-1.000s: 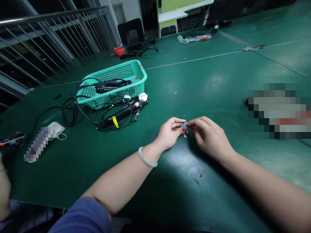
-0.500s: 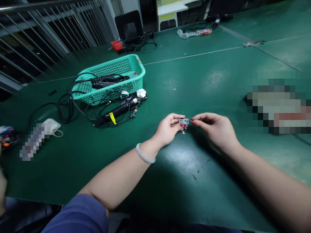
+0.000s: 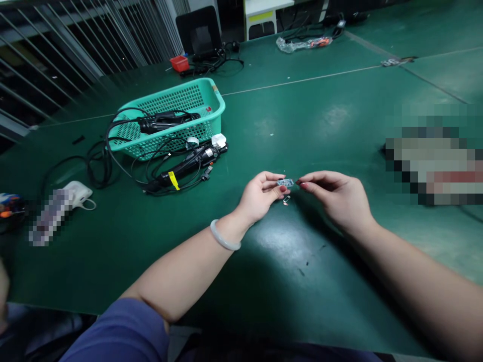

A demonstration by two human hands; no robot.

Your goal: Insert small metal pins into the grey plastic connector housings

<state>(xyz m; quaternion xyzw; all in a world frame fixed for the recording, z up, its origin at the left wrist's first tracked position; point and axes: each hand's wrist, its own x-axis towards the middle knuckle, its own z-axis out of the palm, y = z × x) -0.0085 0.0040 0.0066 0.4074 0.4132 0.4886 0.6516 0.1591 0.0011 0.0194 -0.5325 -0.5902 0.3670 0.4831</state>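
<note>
My left hand (image 3: pixel 259 197) and my right hand (image 3: pixel 337 197) meet over the middle of the green table (image 3: pixel 324 120). Between their fingertips is a small blue circuit board (image 3: pixel 286 182), pinched from both ends. A tiny metal piece (image 3: pixel 286 200) hangs or lies just below it; I cannot tell which. A pale bangle (image 3: pixel 224 237) sits on my left wrist. Both hands have their fingers curled in a pinch.
A teal plastic basket (image 3: pixel 177 116) with a black tool and cables stands at the back left. A black tool with a yellow tag (image 3: pixel 188 166) lies before it among looped cables. A white adapter (image 3: pixel 77 193) lies at the left. A red box (image 3: pixel 179 63) and a black case stand far back.
My hands have drawn slightly apart, and the small board now shows between the fingertips. The view has shifted a little; the table's things have not moved.
</note>
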